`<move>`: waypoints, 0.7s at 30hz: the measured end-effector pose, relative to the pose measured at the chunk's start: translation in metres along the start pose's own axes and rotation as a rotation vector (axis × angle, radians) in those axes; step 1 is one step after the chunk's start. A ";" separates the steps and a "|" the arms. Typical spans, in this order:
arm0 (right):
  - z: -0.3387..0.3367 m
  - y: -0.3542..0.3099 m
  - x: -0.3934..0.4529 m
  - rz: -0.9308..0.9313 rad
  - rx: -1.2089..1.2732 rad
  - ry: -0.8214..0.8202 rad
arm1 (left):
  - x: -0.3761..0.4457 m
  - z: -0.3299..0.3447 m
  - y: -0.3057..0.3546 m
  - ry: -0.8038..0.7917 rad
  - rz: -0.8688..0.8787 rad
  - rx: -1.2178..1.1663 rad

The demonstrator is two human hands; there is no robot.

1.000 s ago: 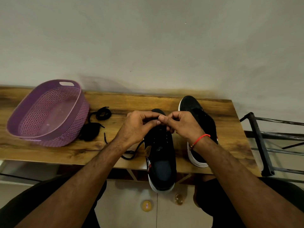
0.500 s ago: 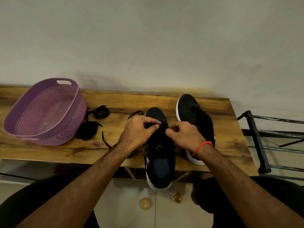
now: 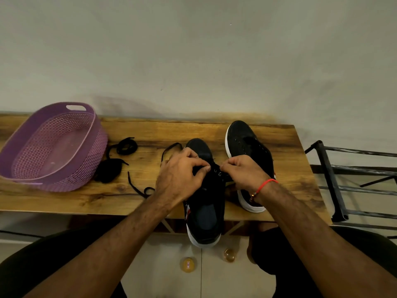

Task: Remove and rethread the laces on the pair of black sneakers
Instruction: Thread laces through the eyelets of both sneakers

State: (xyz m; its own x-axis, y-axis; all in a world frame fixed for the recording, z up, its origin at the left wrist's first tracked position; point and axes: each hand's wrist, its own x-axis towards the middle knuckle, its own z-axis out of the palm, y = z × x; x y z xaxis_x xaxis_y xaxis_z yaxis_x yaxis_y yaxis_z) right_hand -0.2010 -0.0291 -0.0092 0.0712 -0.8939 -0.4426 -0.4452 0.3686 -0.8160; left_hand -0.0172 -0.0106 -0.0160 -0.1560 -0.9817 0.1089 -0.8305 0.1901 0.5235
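Threading a lace through the near sneaker [image 3: 204, 211] looks to be the step in hand: this shoe sits at the centre of the frame, its heel overhanging the front edge of the surface [image 3: 214, 134]. The left hand [image 3: 180, 177] has its fingers curled over the eyelets and appears to pinch the lace [image 3: 169, 148], which loops out just above and left of it. The right hand [image 3: 242, 171] pinches something at the opposite eyelet row, though the dark lace against the dark shoe is hard to make out there. The second sneaker [image 3: 242, 138] stands just to the right, unlaced, eyelets bare. A loose lace [image 3: 120, 155] lies bundled left of centre, beside a purple basket [image 3: 94, 130] at the left edge. Next, I judge, the lace tip must be fed through the following eyelet and pulled even, which calls for a fine pinch.
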 end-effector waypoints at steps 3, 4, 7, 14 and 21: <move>0.001 -0.002 -0.001 0.019 0.015 -0.007 | -0.003 0.008 0.003 -0.029 -0.022 0.098; 0.001 -0.002 -0.001 0.023 0.019 -0.009 | -0.004 0.010 0.004 -0.026 -0.035 0.102; 0.000 -0.004 -0.005 0.027 0.048 -0.020 | -0.004 0.012 0.006 -0.010 -0.060 0.102; -0.001 -0.007 -0.008 0.025 0.059 -0.035 | -0.005 0.012 0.008 -0.021 -0.089 0.046; -0.001 -0.007 -0.007 0.053 0.145 -0.056 | -0.005 0.014 0.011 -0.010 -0.099 0.074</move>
State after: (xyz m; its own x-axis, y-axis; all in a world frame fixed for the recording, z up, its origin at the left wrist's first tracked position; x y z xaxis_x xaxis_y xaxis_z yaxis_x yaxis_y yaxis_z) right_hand -0.1994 -0.0254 0.0005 0.1027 -0.8579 -0.5035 -0.3160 0.4518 -0.8343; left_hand -0.0332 -0.0035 -0.0227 -0.0761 -0.9958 0.0506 -0.8794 0.0910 0.4674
